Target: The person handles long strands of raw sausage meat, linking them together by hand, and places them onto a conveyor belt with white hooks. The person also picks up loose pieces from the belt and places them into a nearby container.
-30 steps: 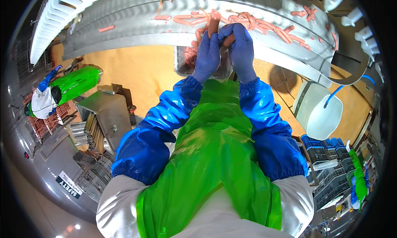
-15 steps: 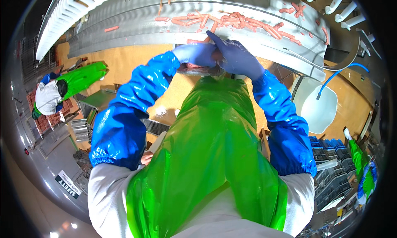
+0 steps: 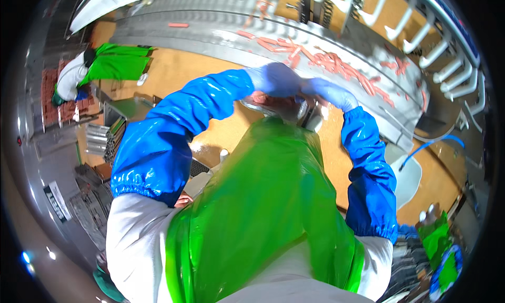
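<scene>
My left hand (image 3: 277, 80), in a blue-violet glove, is over a shallow metal container (image 3: 286, 111) close to the front of my apron. Reddish meat (image 3: 263, 99) shows in the container, below that hand. My right hand (image 3: 331, 92), gloved alike, reaches in from the right, and its fingers come up to the left hand's fingertips. Motion smears the fingers of both hands, so whether they hold anything is hidden. Just beyond them, linked pink sausages (image 3: 336, 65) lie in a tangled heap on a long metal table (image 3: 210, 42).
A lone sausage (image 3: 179, 25) lies at the table's left. White hooks (image 3: 444, 66) hang at the upper right, and a white rack (image 3: 100, 7) curves at the upper left. A white tub (image 3: 407, 182) with a blue hose (image 3: 431, 149) stands right. A co-worker (image 3: 105, 69) in a green apron works left.
My view has swung, so the table now slopes down to the right. The left hand is now over the container's meat, and the right hand has shifted right and lower.
</scene>
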### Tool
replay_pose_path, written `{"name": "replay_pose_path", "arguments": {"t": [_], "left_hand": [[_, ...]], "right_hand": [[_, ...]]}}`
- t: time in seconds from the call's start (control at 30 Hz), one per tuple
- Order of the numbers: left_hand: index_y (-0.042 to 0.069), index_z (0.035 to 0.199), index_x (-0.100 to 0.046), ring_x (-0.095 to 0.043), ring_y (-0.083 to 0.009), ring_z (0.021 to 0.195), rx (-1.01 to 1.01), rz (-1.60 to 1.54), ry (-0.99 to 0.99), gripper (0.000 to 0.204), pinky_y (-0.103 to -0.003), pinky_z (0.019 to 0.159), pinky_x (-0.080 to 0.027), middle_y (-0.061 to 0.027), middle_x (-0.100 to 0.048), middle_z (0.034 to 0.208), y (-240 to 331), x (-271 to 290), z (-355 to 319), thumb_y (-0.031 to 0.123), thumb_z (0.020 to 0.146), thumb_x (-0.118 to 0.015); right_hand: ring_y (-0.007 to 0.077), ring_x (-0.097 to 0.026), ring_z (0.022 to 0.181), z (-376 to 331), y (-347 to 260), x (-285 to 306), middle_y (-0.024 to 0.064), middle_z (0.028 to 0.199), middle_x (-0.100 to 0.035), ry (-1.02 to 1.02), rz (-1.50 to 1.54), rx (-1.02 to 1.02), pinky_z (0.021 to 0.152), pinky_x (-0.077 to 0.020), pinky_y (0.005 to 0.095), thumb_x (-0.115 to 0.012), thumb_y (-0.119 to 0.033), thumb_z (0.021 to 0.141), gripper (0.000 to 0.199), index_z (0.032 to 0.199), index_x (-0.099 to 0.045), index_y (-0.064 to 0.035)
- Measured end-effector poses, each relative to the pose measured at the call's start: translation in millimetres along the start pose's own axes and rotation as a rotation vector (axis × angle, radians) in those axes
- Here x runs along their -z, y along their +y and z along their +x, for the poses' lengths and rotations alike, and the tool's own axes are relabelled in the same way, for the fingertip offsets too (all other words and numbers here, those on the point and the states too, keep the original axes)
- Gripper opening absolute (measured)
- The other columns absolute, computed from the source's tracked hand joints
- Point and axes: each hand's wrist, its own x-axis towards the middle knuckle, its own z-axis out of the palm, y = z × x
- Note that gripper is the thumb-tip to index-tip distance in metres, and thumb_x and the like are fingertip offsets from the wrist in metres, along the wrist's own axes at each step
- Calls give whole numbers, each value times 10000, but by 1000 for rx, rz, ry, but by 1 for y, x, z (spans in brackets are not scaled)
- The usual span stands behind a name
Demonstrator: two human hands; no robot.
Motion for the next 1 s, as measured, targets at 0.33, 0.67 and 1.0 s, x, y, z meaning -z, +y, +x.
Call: {"name": "replay_pose_path", "arguments": {"t": [0.33, 0.67, 1.0], "left_hand": [[183, 954, -693, -681, -296, 746, -167, 498, 172, 226, -437, 682, -522, -103, -704, 860, -77, -8, -9, 369, 856, -610], [117, 978, -693, -679, -309, 846, -308, 528, 215, 285, -443, 744, -513, -137, -710, 926, -106, 1, -34, 359, 855, -606], [60, 970, -695, -669, -360, 905, -83, 609, 174, 322, -470, 814, -486, -178, -708, 934, -89, 17, -64, 302, 896, -496]], "right_hand": [[175, -609, 598, 68, -6, -47, 89, 687, -651, 51, 77, -10, 563, -467, 297, -473, -371, 944, 385, 873, -669, -46], [207, -596, 627, 129, 58, -72, 78, 710, -611, 342, -24, 416, 588, -478, 358, -545, -193, 955, 199, 1005, -640, -26], [180, -480, 567, 139, 41, -71, 92, 629, -506, 447, -593, 684, 527, -388, 375, -448, -212, 935, 278, 813, -568, 7]]}}
